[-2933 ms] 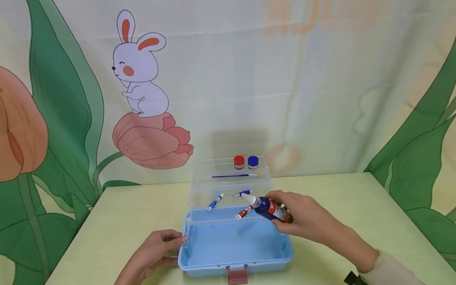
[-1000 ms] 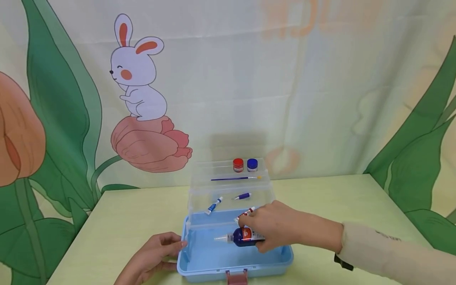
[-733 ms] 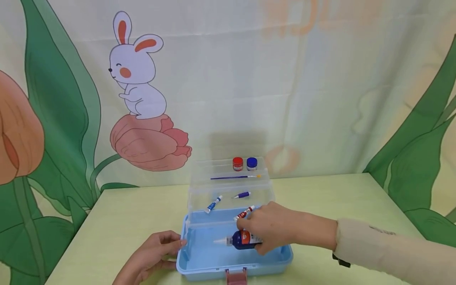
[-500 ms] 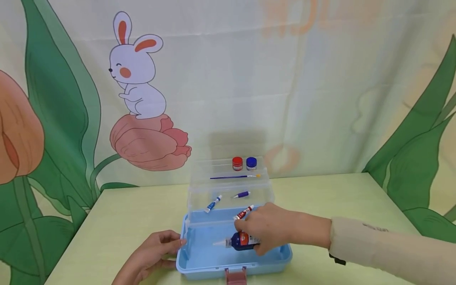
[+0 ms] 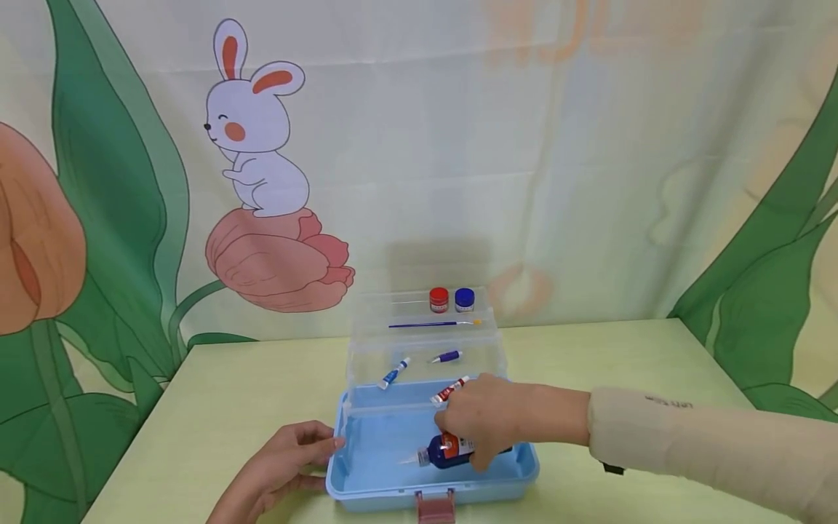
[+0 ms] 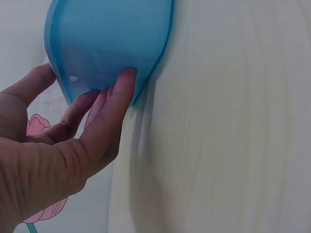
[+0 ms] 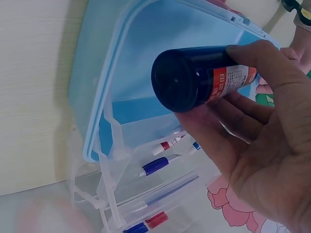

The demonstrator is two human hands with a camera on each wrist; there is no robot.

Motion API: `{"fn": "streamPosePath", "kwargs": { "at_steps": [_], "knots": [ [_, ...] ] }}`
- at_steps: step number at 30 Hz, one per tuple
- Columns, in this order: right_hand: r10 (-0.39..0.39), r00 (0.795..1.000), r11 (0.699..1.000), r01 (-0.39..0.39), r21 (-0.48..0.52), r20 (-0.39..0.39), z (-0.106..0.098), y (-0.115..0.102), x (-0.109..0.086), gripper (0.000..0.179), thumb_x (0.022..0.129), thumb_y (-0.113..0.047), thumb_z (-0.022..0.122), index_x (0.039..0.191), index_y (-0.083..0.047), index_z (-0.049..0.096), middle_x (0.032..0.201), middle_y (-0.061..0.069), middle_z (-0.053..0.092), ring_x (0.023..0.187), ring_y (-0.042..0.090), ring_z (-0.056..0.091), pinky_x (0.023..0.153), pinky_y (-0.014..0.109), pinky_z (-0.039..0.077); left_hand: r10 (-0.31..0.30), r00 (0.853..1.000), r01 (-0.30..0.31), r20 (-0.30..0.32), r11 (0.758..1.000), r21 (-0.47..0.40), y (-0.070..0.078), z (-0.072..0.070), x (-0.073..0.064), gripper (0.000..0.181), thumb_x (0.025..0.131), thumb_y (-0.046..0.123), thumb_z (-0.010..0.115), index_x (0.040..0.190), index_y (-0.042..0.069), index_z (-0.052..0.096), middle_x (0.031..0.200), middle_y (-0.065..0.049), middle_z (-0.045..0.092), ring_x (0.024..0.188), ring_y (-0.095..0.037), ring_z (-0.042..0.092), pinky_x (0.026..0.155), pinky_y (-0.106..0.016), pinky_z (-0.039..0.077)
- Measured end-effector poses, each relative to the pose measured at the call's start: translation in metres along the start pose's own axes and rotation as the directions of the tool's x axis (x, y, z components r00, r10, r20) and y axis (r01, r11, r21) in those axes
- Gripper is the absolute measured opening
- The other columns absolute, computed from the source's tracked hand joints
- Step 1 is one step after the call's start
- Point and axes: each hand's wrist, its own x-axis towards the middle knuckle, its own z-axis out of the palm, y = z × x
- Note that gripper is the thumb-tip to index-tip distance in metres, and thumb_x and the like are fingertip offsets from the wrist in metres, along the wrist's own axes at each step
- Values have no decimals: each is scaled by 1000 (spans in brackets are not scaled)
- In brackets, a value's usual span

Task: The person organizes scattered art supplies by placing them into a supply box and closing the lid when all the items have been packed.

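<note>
In the head view my right hand [image 5: 481, 418] grips a dark blue squeeze bottle [image 5: 445, 451] with a clear pointed nozzle and a red-and-white label. The bottle lies almost level, nozzle to the left, over the floor of a light blue plastic storage box [image 5: 373, 502]. In the right wrist view, thumb and fingers wrap the bottle [image 7: 177, 80], its round base facing the camera. At the box's left end, my left hand [image 5: 291, 458] has its thumb on the rim and fingers against the outer wall. The left wrist view shows those fingertips [image 6: 127, 75] touching the box wall.
Clear tiers [image 5: 360, 356] fold out behind the box. They bear a red jar [image 5: 439, 300], a blue jar [image 5: 465, 300], a paintbrush [image 5: 425, 324], a blue tube [image 5: 395, 373], a red tube [image 5: 448, 392] and a purple pen [image 5: 447, 356]. A pink latch [image 5: 435, 507] hangs in front.
My right hand has brought the bottle from above the rear right down into the box, turning it level. Lately it has sunk slightly toward the front. The left hand stays at the box's left end.
</note>
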Motion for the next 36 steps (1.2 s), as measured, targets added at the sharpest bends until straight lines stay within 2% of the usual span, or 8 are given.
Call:
{"fn": "streamPosePath", "kwargs": {
  "at_steps": [7, 15, 25, 30, 36],
  "knots": [
    [13, 999, 1000, -14, 11, 36, 4, 1, -2, 41, 80, -35, 88, 113, -19, 70, 86, -9, 64, 71, 6, 55, 66, 18, 51, 11, 1000, -11, 8, 1000, 11, 2, 2, 0, 38, 96, 25, 73, 116, -5, 60, 107, -14, 64, 92, -25, 66, 78, -46, 62],
    [36, 997, 999, -35, -7, 70, -2, -1, 3, 41, 78, -32, 90, 113, -19, 71, 91, -8, 66, 77, 7, 57, 73, 21, 55, 22, 999, -21, 37, 1000, -9, 0, -3, -2, 35, 96, 24, 72, 114, -4, 61, 106, -13, 64, 92, -25, 66, 79, -46, 62],
    [56, 989, 995, -67, 78, 134, -1, -7, 13, 41, 80, -27, 89, 117, -22, 72, 93, -9, 67, 80, 6, 59, 80, 23, 57, 16, 1000, -16, 26, 1000, 2, 2, -2, 2, 37, 96, 25, 74, 115, -4, 61, 107, -13, 64, 92, -24, 66, 79, -46, 62],
    [33, 993, 996, -42, 76, 115, 2, -7, 16, 33, 84, -23, 86, 114, -21, 73, 92, -8, 68, 76, 5, 61, 76, 21, 57, 19, 1000, -19, 15, 1000, -8, 3, -3, 2, 36, 95, 24, 74, 114, -4, 61, 106, -13, 64, 92, -25, 66, 78, -47, 62],
    [-65, 998, 990, 66, 127, -10, 8, -1, 11, 16, 95, -9, 72, 108, -18, 74, 83, -6, 68, 69, 6, 56, 68, 14, 51, 4, 1000, -4, 20, 1000, -5, 0, -4, 1, 36, 95, 24, 74, 114, -4, 62, 105, -13, 64, 91, -24, 65, 78, -46, 62]
  ]
}}
